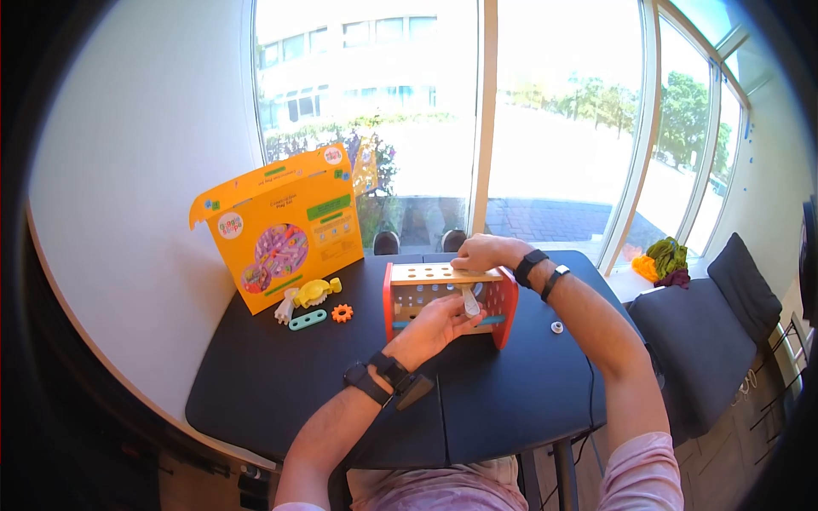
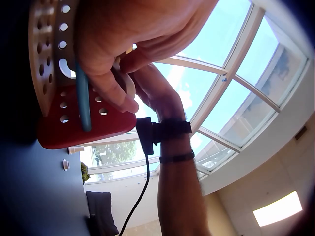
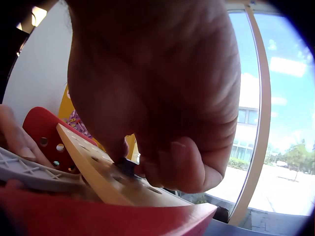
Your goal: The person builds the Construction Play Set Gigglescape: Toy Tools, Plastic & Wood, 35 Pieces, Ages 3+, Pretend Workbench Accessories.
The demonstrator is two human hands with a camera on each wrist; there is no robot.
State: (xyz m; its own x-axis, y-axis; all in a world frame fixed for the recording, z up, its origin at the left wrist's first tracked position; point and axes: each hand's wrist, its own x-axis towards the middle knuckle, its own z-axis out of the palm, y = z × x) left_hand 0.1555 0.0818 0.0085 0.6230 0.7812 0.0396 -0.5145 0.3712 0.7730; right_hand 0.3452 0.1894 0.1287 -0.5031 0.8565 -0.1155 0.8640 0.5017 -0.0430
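Observation:
A toy workbench with red end panels (image 1: 509, 308) and a wooden top board (image 1: 417, 273) full of holes stands on the black table. In front of it my left hand (image 1: 430, 325) grips a pale grey plastic toy piece (image 1: 469, 301), its end reaching up under the board. The ribbed side of this piece shows in the right wrist view. Over the board's right part, my right hand (image 1: 487, 253) pinches a small dark piece (image 3: 126, 167) at a hole. My fingers hide most of that piece. A blue rod (image 2: 83, 101) runs between the red ends.
At the left an orange toy box (image 1: 332, 247) stands upright. Before it lie a yellow toy piece (image 1: 313, 294), a turquoise strip with holes (image 1: 308, 320) and an orange gear (image 1: 342, 313). A small white piece (image 1: 557, 327) is to the right; a dark chair (image 1: 694, 341) stands beyond.

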